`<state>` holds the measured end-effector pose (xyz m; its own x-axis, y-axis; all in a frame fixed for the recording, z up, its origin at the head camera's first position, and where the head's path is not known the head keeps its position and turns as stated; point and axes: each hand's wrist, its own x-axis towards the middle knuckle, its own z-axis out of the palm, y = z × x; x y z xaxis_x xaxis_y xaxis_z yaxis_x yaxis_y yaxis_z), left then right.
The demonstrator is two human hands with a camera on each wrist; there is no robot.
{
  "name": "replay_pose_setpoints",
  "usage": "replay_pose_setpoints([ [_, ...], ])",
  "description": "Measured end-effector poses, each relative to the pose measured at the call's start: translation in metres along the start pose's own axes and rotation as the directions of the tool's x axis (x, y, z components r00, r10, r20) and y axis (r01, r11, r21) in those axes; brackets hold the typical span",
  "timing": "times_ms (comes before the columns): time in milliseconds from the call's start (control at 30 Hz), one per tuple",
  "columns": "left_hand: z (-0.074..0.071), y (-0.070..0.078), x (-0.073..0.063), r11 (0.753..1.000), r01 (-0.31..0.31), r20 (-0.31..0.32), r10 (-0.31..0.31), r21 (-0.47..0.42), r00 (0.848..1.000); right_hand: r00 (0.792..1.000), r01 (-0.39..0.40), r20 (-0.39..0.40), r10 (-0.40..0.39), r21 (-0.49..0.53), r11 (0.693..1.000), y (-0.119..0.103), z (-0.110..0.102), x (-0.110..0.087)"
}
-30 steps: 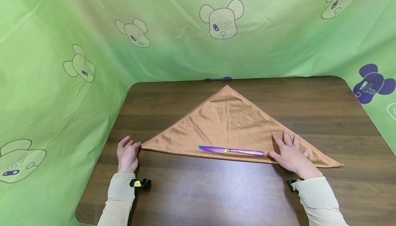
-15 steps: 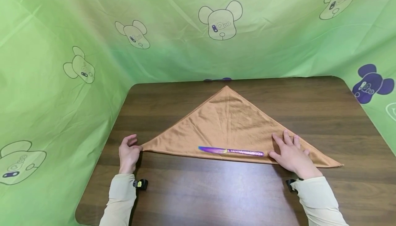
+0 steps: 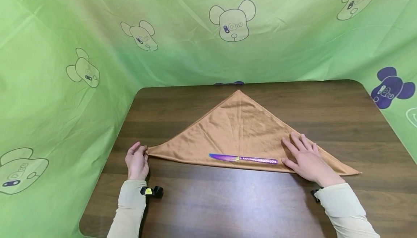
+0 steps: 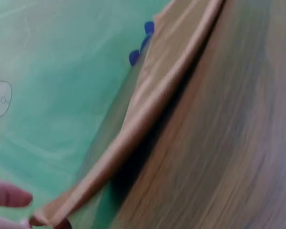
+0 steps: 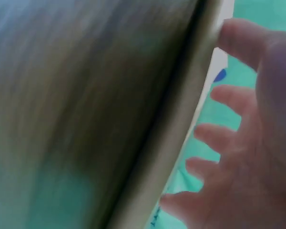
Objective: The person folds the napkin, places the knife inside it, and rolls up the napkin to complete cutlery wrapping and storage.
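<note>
A satiny copper-brown cloth napkin (image 3: 224, 129), folded into a triangle, lies on the table with its peak pointing away. Its left corner is pinched by my left hand (image 3: 137, 161); in the left wrist view that end of the napkin (image 4: 105, 167) rises off the wood toward the fingers (image 4: 9, 194). My right hand (image 3: 311, 162) spreads over the napkin's right part, fingers extended, just right of the knife's handle. The table knife (image 3: 242, 158), with an iridescent purple blade and textured handle, lies along the near folded edge. In the right wrist view the right hand's fingers (image 5: 219, 136) are apart.
The dark wood-grain table (image 3: 228, 202) has rounded corners. A green cloth backdrop (image 3: 182, 50) printed with bear heads hangs close behind it and along the left side. Small black cameras (image 3: 156, 191) sit on the wrists.
My left hand has shifted slightly and now pinches the napkin's left corner, lifting it. The right hand has slid a little and its fingers are more extended. The knife has not moved.
</note>
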<state>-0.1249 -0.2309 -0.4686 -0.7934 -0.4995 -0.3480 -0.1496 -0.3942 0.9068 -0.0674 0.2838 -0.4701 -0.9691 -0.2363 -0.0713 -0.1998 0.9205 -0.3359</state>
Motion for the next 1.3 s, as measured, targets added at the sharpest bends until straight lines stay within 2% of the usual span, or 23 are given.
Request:
replay_pose_setpoints([
  [33,0.001,-0.001,-0.001,1.0,0.014,0.007,-0.013,-0.028,1.0,1.0,-0.002,0.017,0.002,0.003,1.0,0.0,0.0,0.0],
  [133,0.005,-0.003,-0.005,0.999,0.03,0.047,-0.028,-0.035,0.999,0.998,-0.011,0.056,0.01,0.009,1.0,0.001,-0.001,0.0],
  [300,0.007,-0.006,-0.013,0.997,0.004,0.116,-0.012,0.072,0.993,0.998,-0.006,0.069,0.005,0.015,1.0,0.002,-0.003,0.002],
  [400,0.005,-0.006,-0.015,0.991,0.0,0.135,-0.019,0.136,0.991,0.998,-0.004,0.069,0.003,0.016,1.0,0.002,-0.003,0.002],
  [567,0.003,-0.007,-0.015,0.989,0.032,0.147,-0.053,0.144,0.988,0.998,-0.004,0.067,0.003,0.014,1.0,0.003,-0.003,0.003],
  [733,0.005,-0.006,-0.013,0.996,0.083,0.137,-0.089,0.044,0.987,0.998,-0.001,0.063,0.0,0.015,1.0,0.005,-0.002,0.003],
  [800,0.007,-0.006,-0.013,0.989,0.132,0.154,-0.12,-0.072,0.981,0.998,0.0,0.063,-0.001,0.017,1.0,0.006,-0.002,0.002],
  [900,0.01,-0.008,-0.012,0.938,0.21,0.193,-0.16,-0.276,0.968,0.998,0.002,0.064,-0.004,0.024,1.0,0.007,-0.002,0.002],
  [967,0.013,-0.011,-0.012,0.897,0.236,0.207,-0.168,-0.374,0.964,0.998,0.004,0.065,-0.006,0.024,1.0,0.007,-0.002,0.002],
  [1000,0.015,-0.012,-0.012,0.885,0.236,0.207,-0.164,-0.401,0.965,0.998,0.005,0.065,-0.007,0.023,1.0,0.007,-0.002,0.002],
  [1067,0.018,-0.014,-0.012,0.886,0.223,0.199,-0.152,-0.407,0.968,0.998,0.005,0.066,-0.007,0.021,1.0,0.008,-0.002,0.002],
  [1300,0.023,-0.015,-0.017,0.914,0.175,0.176,-0.116,-0.367,0.977,0.998,0.005,0.062,-0.006,0.022,1.0,0.006,-0.003,0.001],
])
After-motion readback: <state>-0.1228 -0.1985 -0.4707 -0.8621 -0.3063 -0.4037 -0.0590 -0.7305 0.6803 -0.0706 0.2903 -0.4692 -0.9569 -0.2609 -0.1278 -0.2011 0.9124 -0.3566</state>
